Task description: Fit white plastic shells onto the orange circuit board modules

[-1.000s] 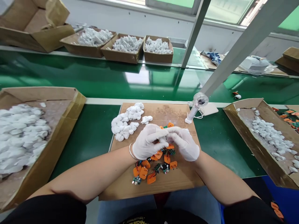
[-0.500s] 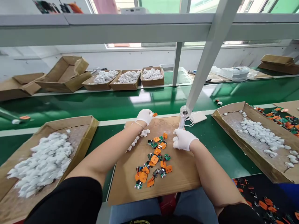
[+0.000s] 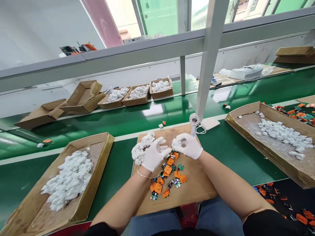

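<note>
Moved: the left hand (image 3: 155,154) has drawn back from the far edge of the cardboard sheet (image 3: 197,193) to sit above the parts, and the right hand (image 3: 187,146) has curled tighter.

Head view, left hand: gloved, fingers spread wide, nothing in it, just beside a heap of white clumps (image 3: 142,149).

Head view, right hand: gloved, fingers and thumb bent into a loose ring; I cannot tell whether anything small sits inside.

Head view, parts: small green circuit boards (image 3: 180,167) and orange plastic plug pieces (image 3: 157,187) lie in a loose heap on the sheet, just below both hands, apart from them.

Handling: the boards look light and stiff but fragile, with fine wires, so the orange plastic or the board edges seem the safest hold. The white clumps look soft and light.

Rest: cardboard trays of white clumps stand on either side, the left tray wall (image 3: 98,173) and right tray wall (image 3: 261,152) on a green bench (image 3: 118,170). A clear round-headed stand (image 3: 194,119) rises past the sheet's far edge.
</note>
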`<action>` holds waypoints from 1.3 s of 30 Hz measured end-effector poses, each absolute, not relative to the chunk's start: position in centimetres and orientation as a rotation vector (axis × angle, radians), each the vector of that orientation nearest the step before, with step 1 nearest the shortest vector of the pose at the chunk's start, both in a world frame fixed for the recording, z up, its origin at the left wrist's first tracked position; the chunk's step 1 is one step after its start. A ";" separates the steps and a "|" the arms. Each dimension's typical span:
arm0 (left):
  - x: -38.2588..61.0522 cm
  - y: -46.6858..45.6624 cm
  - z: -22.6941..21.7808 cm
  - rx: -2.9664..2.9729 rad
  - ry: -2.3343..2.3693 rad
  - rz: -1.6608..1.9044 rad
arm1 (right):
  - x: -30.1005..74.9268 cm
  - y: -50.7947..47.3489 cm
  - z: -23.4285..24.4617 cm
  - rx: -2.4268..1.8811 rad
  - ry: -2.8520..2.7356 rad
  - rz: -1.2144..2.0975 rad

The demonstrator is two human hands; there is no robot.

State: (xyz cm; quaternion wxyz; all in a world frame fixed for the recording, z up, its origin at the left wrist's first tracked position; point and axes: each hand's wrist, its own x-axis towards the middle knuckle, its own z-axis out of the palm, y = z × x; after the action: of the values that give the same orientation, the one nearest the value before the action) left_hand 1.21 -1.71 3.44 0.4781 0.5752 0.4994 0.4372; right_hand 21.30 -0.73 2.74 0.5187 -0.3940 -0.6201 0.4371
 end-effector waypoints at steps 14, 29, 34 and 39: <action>2.1 -3.3 2.2 1.294 1.027 0.973 | 20.2 -1.4 -0.6 -0.723 -1.749 0.744; 1.6 -4.3 0.5 1.228 0.987 1.157 | 20.3 -1.8 1.8 -0.933 -1.803 1.001; 1.3 -4.3 0.4 1.273 0.955 1.100 | 19.9 -2.1 1.8 -1.042 -1.695 1.109; 1.0 -4.0 0.0 1.171 0.877 1.166 | 19.6 -2.0 1.2 -1.072 -1.383 1.216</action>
State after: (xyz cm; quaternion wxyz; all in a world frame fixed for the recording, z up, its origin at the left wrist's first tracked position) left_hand 0.95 -4.02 -0.04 0.5934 0.5040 0.3773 0.5015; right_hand 19.58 -1.98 1.19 0.4839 -0.4403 -0.5680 0.4994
